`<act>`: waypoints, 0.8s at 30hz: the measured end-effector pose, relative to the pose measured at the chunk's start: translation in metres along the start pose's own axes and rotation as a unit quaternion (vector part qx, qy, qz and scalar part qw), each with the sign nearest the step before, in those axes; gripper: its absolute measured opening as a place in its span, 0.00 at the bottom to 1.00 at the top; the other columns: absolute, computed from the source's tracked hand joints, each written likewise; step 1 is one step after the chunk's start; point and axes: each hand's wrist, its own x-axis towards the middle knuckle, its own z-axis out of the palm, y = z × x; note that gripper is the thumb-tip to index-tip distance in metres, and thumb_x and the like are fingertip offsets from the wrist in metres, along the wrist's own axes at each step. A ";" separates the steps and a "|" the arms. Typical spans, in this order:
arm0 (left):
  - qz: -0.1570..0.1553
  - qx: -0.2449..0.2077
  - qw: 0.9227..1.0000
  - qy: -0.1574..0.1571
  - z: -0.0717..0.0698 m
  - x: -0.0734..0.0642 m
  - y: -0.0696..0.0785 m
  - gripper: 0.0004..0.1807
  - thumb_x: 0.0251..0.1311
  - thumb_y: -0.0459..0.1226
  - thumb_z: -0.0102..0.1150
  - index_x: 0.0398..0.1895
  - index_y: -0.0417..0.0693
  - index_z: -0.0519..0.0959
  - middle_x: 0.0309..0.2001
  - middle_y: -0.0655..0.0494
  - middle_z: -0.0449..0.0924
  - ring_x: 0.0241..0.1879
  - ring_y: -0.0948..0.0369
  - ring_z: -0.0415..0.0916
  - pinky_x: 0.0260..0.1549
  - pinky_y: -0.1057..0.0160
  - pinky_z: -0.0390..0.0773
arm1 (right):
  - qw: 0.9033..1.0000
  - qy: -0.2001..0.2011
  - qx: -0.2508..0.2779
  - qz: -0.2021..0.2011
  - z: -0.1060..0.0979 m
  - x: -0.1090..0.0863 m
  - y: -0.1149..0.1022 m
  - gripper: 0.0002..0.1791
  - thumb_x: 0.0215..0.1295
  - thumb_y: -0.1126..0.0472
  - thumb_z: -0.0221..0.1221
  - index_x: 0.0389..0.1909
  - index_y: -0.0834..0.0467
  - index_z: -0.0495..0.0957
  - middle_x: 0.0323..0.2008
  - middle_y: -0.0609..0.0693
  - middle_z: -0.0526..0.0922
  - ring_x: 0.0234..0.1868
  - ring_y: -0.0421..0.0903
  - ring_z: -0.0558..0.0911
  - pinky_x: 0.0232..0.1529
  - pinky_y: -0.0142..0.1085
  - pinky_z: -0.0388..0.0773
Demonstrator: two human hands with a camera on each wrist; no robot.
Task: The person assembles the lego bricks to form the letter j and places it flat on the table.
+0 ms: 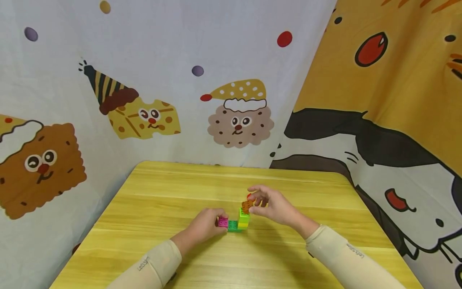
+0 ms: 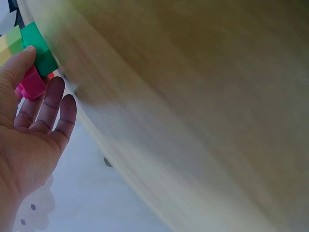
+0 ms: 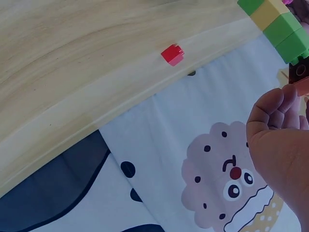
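Note:
A small toy-brick build stands on the table: a green base brick [image 1: 233, 226], a magenta brick [image 1: 223, 222] on its left end, and a stack with a yellow layer and lime-green bricks [image 1: 244, 216] on its right. My left hand [image 1: 205, 226] grips the magenta end; in the left wrist view its thumb presses the green brick [image 2: 39, 50]. Right at the stack's top, my right hand [image 1: 272, 204] pinches an orange-brown brick [image 1: 247, 206]. Whether that brick touches the stack is unclear. A red brick [image 3: 173, 54] lies apart on the table, mostly hidden by my right hand in the head view.
The wood-grain table [image 1: 173, 188] extends around both hands. A printed cloth [image 1: 162, 48] with cartoon figures hangs behind its far edge and along the sides.

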 end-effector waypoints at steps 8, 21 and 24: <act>-0.005 -0.003 1.000 -0.003 0.001 0.000 -0.001 0.13 0.57 0.32 0.79 0.44 0.47 0.86 0.33 0.61 0.86 0.29 0.71 0.75 0.29 0.71 0.80 | 1.000 0.001 0.004 0.013 0.002 -0.003 0.003 0.30 0.69 0.52 0.73 0.69 0.51 0.75 0.53 0.45 0.88 0.47 0.41 0.86 0.48 0.36 0.84; -0.012 0.004 1.000 -0.003 0.000 -0.001 0.001 0.13 0.57 0.32 0.79 0.43 0.48 0.86 0.35 0.60 0.87 0.30 0.69 0.75 0.30 0.71 0.79 | 0.999 0.010 0.026 0.019 0.007 -0.004 0.005 0.27 0.71 0.55 0.71 0.67 0.53 0.76 0.54 0.48 0.87 0.51 0.43 0.87 0.51 0.32 0.84; -0.011 0.006 1.000 -0.001 0.000 -0.001 0.001 0.13 0.57 0.32 0.79 0.43 0.49 0.86 0.35 0.60 0.87 0.30 0.70 0.75 0.31 0.71 0.79 | 0.998 0.002 0.059 0.027 0.009 -0.005 0.006 0.25 0.72 0.56 0.70 0.67 0.54 0.76 0.57 0.52 0.86 0.54 0.48 0.87 0.51 0.32 0.85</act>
